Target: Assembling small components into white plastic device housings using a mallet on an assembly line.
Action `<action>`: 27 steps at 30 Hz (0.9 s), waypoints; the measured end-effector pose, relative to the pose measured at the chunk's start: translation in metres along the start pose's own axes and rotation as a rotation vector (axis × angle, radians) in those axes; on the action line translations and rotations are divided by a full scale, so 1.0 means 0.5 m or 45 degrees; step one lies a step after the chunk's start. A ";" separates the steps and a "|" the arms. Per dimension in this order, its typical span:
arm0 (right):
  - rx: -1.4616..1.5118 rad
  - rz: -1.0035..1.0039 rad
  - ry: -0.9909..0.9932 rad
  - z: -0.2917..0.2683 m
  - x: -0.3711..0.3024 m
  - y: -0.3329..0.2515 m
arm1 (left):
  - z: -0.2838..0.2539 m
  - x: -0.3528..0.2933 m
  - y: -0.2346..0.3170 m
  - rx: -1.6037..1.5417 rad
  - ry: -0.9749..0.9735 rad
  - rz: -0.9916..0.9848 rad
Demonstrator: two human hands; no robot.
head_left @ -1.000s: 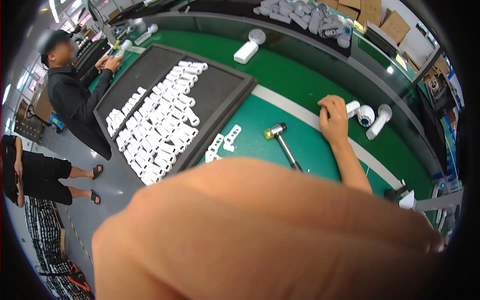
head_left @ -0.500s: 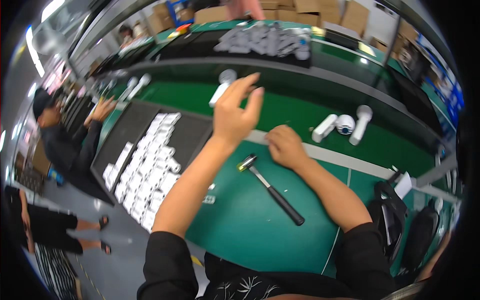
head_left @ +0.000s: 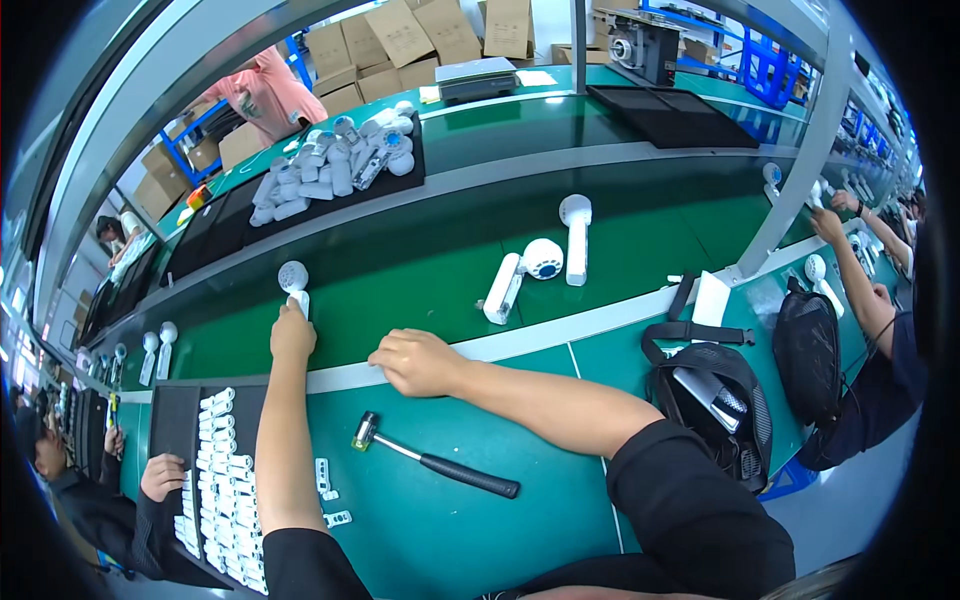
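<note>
My left hand (head_left: 293, 335) reaches over the green belt with its fingers closed around the lower handle of a white round-headed handheld device (head_left: 292, 275). The device's perforated head points away from me. My right hand (head_left: 415, 362) rests curled on the pale metal edge of the belt; nothing shows in it, though its palm side is hidden. On the green table below lies a hammer (head_left: 440, 463) with a black grip and a yellowish-black head. Small white parts (head_left: 322, 478) lie between the hammer and my left forearm.
A black tray (head_left: 172, 420) at left holds rows of white parts, with a co-worker's hand (head_left: 162, 477) on it. More white devices (head_left: 576, 240) lie on the belt. A black backpack (head_left: 715, 400) stands at right. A metal post (head_left: 795, 150) rises beyond it.
My left hand has gone from open above the belt to closed on the white device's handle. My right hand stays at the belt edge. The view has swung to the right.
</note>
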State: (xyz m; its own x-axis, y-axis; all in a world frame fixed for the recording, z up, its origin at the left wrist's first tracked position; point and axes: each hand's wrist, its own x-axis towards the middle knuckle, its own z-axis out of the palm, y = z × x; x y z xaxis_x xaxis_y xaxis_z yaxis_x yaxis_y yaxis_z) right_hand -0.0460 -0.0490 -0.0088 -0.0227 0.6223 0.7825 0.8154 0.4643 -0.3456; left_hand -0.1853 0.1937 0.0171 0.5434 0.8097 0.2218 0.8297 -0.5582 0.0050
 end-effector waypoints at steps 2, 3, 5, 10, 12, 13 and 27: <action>0.064 -0.077 -0.009 -0.003 0.001 0.002 | -0.018 0.006 0.018 -0.017 -0.123 -0.039; 0.101 -0.113 -0.013 -0.003 -0.001 0.003 | -0.036 0.003 0.035 -0.044 -0.139 -0.044; 0.094 -0.098 0.018 -0.010 -0.003 0.005 | -0.075 -0.011 0.055 -0.094 -0.164 -0.085; 0.100 -0.030 0.052 -0.015 0.004 0.008 | -0.071 -0.048 0.057 -1.519 -0.075 -0.311; 0.110 0.006 0.032 -0.014 0.000 0.011 | -0.109 -0.113 0.098 -2.460 -0.232 -0.474; 0.104 0.031 0.035 -0.013 -0.002 0.013 | -0.130 -0.156 0.121 -2.749 -0.222 -0.470; 0.058 0.144 0.085 -0.008 0.013 0.004 | -0.166 -0.476 0.079 -3.106 -0.443 -0.123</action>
State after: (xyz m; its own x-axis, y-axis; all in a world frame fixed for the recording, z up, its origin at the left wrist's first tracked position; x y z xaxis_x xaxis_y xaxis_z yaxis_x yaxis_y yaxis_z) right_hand -0.0421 -0.0466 -0.0022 0.1079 0.6294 0.7696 0.7836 0.4225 -0.4554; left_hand -0.2926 -0.0361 0.0455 0.7286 0.6822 0.0613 -0.5476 0.5264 0.6504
